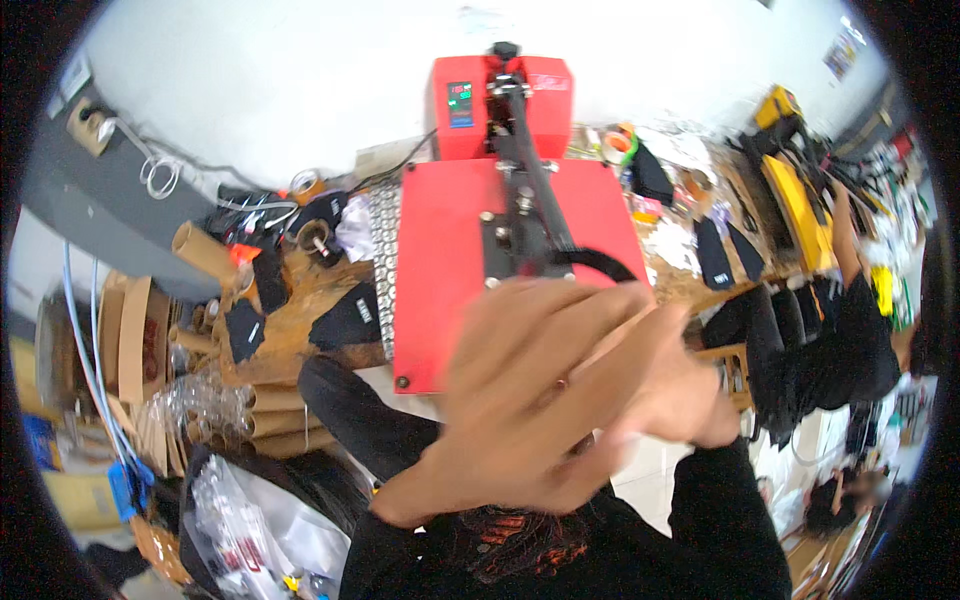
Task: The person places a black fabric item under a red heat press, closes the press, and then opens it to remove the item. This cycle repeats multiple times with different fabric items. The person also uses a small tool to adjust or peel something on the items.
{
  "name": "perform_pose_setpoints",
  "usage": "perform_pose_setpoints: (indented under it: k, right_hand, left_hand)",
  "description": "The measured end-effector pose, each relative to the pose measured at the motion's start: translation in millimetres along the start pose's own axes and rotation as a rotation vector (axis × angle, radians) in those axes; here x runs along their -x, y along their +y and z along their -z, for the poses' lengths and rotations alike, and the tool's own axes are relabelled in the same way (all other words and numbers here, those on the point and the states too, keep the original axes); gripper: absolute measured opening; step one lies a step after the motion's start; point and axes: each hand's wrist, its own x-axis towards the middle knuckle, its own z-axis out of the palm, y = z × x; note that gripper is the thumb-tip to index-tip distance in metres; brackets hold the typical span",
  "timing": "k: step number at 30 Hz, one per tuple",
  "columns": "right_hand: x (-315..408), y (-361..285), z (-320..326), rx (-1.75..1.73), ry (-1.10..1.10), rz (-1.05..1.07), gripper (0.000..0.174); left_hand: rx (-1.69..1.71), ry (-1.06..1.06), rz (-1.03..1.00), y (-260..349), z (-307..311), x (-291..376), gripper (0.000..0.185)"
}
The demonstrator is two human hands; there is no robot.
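Both hands are raised close to the camera, blurred, in front of a red heat press (442, 240). My left hand (525, 390) overlaps my right hand (679, 397), its back towards me and its fingers pointing up and right. Whether either holds anything cannot be made out. Just above the fingers is the curved black handle (600, 259) of the press; hand contact with it is unclear. The press's red upper plate appears lowered, with its front right part hidden by my hands. A lit digital display (460, 103) faces me from the red control housing.
Black fabric pieces (349, 319) with small white labels lie on the wooden table (292, 330), beside cardboard tubes (201, 253). More black pieces (712, 251) and tape rolls (619, 144) are at right. Another person's arm (846, 225) reaches towards a yellow machine (799, 214). Plastic bags (247, 517) stand lower left.
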Motion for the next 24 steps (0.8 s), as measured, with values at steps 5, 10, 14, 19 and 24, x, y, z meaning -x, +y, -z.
perform_pose_setpoints:
  k: [5,10,14,19,24]
  right_hand:
    - [43.1,10.9,-67.4,-0.281,-0.088,-0.057,0.044]
    - [54.6,35.4,-125.4,-0.462,-0.186,-0.166,0.043]
    - [48.9,45.0,-136.7,-0.506,-0.235,-0.221,0.041]
    - [46.8,36.7,-130.7,-0.488,-0.259,-0.257,0.040]
    - [60.9,20.2,-111.3,-0.445,-0.242,-0.310,0.039]
  left_hand:
    - [-0.009,-0.635,0.597,-36.1,-53.4,4.0,0.060]
    - [0.230,-0.561,0.603,-52.5,-56.9,30.7,0.048]
    - [0.400,-0.536,0.686,-71.0,-61.7,46.4,0.042]
    - [0.376,-0.512,0.621,-77.1,-67.3,56.2,0.033]
    - [0.550,-0.353,0.600,-74.0,-61.2,66.4,0.029]
